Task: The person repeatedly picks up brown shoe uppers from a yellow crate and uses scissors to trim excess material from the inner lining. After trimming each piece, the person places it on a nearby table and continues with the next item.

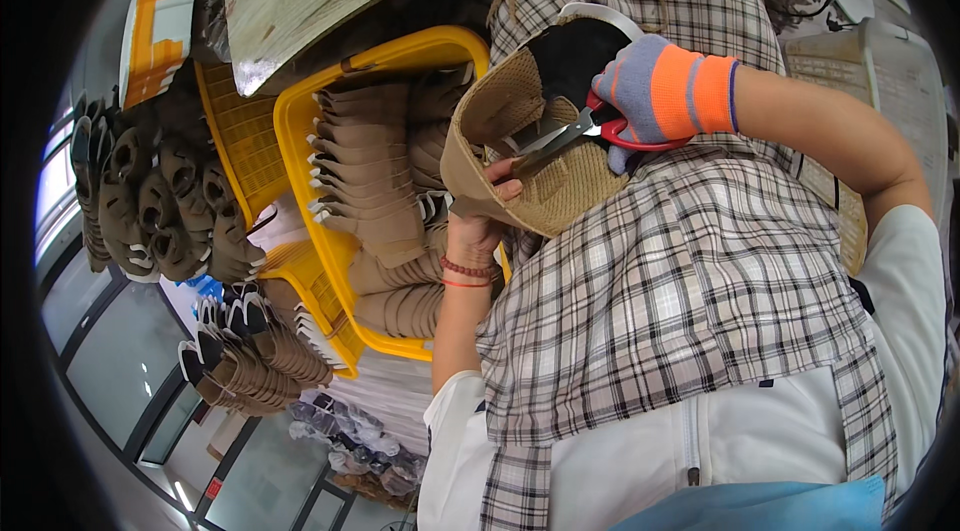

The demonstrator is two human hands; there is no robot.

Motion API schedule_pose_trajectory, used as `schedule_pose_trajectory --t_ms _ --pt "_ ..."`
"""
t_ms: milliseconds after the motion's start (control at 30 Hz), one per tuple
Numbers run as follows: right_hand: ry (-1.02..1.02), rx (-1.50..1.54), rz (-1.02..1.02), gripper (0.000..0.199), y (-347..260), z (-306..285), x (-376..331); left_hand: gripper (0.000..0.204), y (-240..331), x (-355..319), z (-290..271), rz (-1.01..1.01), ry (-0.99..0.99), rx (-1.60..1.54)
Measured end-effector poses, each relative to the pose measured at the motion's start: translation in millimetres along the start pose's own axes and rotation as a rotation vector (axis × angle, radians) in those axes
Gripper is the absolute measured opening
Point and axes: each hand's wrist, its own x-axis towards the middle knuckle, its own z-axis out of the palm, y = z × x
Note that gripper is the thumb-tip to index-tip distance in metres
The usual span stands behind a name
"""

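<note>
My left hand [476, 231] grips a tan shoe upper [575, 193] by its edge, with fingertips showing inside the opening. The upper has a woven mesh lining, a black part and a white curved rim. In my right hand [655, 91], in a grey and orange glove, is a pair of red-handled scissors [560, 144]. The blades point into the upper, close to my left fingertips. Whether they touch the material I cannot tell. My lap, under a checked apron [660, 261], lies beneath the upper.
A yellow basket [283, 151] packed with tan shoe uppers [370, 171] stands left of my hands. More uppers [150, 191] hang or lie in bunches farther left. A table edge [330, 21] crosses the top. At the right stands a pale plastic crate [900, 81].
</note>
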Motion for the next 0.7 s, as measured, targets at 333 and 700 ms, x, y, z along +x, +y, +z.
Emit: schedule_pose_trajectory --t_ms 333,700 --pt "-0.132 0.056 0.027 0.046 -13.6 -13.7 0.3 0.04 -2.0 3.2 -5.0 -0.021 0.04 -0.063" --pt "-0.154 0.085 0.036 0.04 0.0 -12.1 -4.2 0.039 0.0 6.7 -8.0 0.049 -0.007 0.089"
